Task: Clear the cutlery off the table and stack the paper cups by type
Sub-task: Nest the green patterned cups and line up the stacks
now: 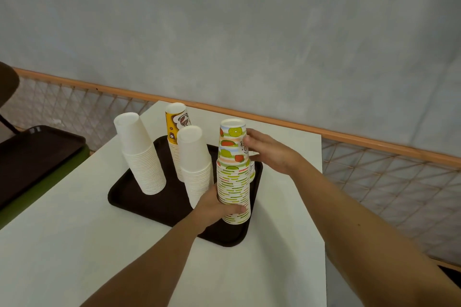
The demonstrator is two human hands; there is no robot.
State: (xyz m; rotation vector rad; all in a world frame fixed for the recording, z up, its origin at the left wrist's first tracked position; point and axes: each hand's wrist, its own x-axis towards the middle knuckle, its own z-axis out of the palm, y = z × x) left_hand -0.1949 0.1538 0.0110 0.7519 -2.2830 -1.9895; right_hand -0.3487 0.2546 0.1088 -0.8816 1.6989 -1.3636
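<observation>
- A white rectangular table (74,244) is seen from above, and a dark brown plastic tray (139,204) with rounded corners lies on it.
- A tall stack of upturned paper cups printed with green and red fruit (233,182) is held upright over the tray's near right corner — whether its base touches the tray cannot be told.
- The left hand (217,209) is wrapped round the lower part of this fruit-printed stack, with the thumb laid across the front.
- The right hand (272,152) is closed on the upper part of the same stack, with fingers and thumb set against the right side of the top cups.
- Three more upturned stacks stand on the tray: a plain white paper cup stack (142,157) at the left, a second plain white stack (195,164) just beside the fruit-printed one, and a yellow coffee-printed stack (177,127) behind it.
- A second dark tray (37,147) rests on a green surface (50,182) to the left, apart from the table.
- Behind the table, a lattice fence (374,182) with an orange rail (374,143) is backed by a grey wall (224,32).
</observation>
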